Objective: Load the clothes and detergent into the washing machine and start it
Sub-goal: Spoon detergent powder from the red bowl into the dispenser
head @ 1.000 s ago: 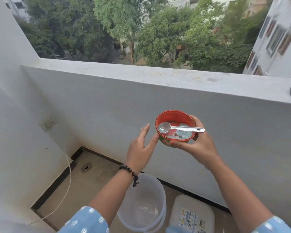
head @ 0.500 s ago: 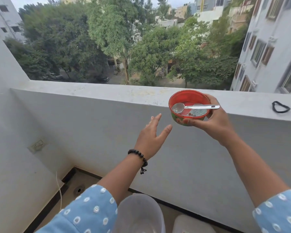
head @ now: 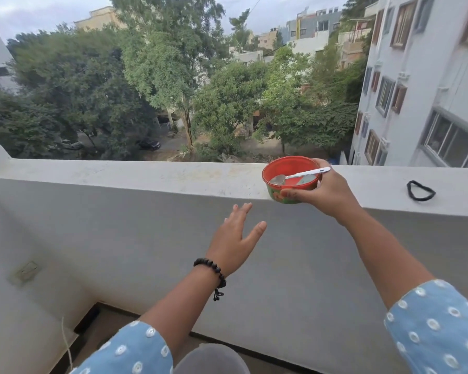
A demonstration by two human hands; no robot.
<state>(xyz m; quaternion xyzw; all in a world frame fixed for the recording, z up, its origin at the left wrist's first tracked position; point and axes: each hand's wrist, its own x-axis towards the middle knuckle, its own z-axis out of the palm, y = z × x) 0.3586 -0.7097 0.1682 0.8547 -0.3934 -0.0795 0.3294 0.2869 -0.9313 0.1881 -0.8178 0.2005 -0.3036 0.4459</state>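
Gripped by the right hand (head: 327, 193) at the parapet (head: 146, 175) edge, the red bowl (head: 291, 179) could be tipped, its spoon (head: 299, 176) and detergent spilled, the left hand (head: 234, 238) being spread empty

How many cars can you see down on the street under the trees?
2: a pale car on the left and a dark car nearer the middle. The trees may hide more.
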